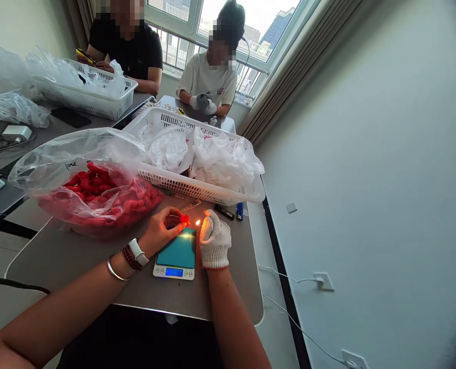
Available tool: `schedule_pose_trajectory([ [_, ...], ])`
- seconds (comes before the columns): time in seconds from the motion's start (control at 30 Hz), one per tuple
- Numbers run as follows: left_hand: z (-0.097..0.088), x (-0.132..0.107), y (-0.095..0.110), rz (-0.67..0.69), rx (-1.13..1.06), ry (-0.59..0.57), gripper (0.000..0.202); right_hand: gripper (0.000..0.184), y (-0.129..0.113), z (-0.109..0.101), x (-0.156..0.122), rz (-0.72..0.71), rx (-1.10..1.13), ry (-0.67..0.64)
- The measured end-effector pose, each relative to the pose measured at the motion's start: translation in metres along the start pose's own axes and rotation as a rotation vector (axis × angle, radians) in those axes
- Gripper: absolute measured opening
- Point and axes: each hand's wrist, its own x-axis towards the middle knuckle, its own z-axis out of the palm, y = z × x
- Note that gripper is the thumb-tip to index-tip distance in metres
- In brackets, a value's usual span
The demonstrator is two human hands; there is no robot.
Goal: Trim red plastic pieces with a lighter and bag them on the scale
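Observation:
My bare left hand (pixel 161 230) pinches a small red piece (pixel 184 219) just above the far edge of a small digital scale (pixel 176 254). My right hand (pixel 214 240), in a white knit glove, is closed round a lighter whose small flame (pixel 198 222) burns right beside the red piece. A clear plastic bag full of red pieces (pixel 93 192) lies on the grey table (pixel 143 292) to the left of my hands.
A white basket (pixel 197 189) with crumpled clear bags stands behind the scale; a blue lighter (pixel 240 210) and a dark lighter (pixel 224 211) lie beside it. Two people sit at the far end. Another basket (pixel 84 100) stands at the back left. White cables run to wall sockets (pixel 324 281).

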Motion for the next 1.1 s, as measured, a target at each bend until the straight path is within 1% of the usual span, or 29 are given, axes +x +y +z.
schedule_pose_trajectory([
  [0.1, -0.0002, 0.0007, 0.0007, -0.01, -0.018, 0.007, 0.033, 0.028, -0.0027, -0.0024, 0.0013, -0.062, -0.012, -0.038],
  [0.17, -0.0012, 0.001, 0.0, -0.011, -0.002, 0.014, 0.032, 0.027, -0.0027, -0.0029, 0.0018, -0.126, -0.014, -0.058],
  [0.23, -0.0024, 0.0013, -0.0009, -0.019, -0.002, 0.029, 0.031, 0.027, -0.0015, -0.0023, 0.0023, -0.158, -0.016, -0.057],
  [0.3, -0.0036, 0.0019, -0.0008, -0.001, 0.012, 0.034, 0.031, 0.026, -0.0004, -0.001, 0.0028, -0.142, -0.029, -0.059],
  [0.43, -0.0053, 0.0035, 0.0027, 0.114, 0.149, 0.027, 0.026, 0.027, -0.0007, 0.0002, 0.0036, -0.062, -0.065, -0.064],
  [0.5, -0.0058, 0.0043, 0.0045, 0.143, 0.192, 0.033, 0.025, 0.027, -0.0015, -0.0004, 0.0035, -0.061, -0.06, -0.058],
  [0.63, -0.0067, 0.0054, 0.0057, 0.181, 0.22, 0.045, 0.031, 0.026, -0.001, -0.002, 0.0027, -0.127, -0.01, -0.052],
  [0.7, -0.0069, 0.0056, 0.0055, 0.194, 0.224, 0.048, 0.034, 0.026, 0.0003, -0.0016, 0.0023, -0.159, -0.021, -0.064],
  [0.77, -0.007, 0.0055, 0.005, 0.199, 0.223, 0.046, 0.034, 0.025, 0.0013, -0.0003, 0.0023, -0.15, -0.051, -0.081],
  [0.83, -0.0071, 0.0053, 0.0041, 0.198, 0.225, 0.04, 0.035, 0.025, 0.0015, 0.0008, 0.0025, -0.112, -0.066, -0.088],
  [0.93, -0.0072, 0.0052, 0.0027, 0.199, 0.233, 0.036, 0.033, 0.027, 0.0002, 0.0, 0.0023, -0.081, -0.023, -0.063],
  [1.0, -0.0073, 0.0052, 0.0025, 0.205, 0.232, 0.04, 0.033, 0.027, -0.0006, -0.0019, 0.0017, -0.13, 0.001, -0.044],
  [1.1, -0.0073, 0.0052, 0.0034, 0.209, 0.224, 0.046, 0.032, 0.026, -0.0003, -0.0037, 0.0005, -0.214, -0.028, -0.05],
])
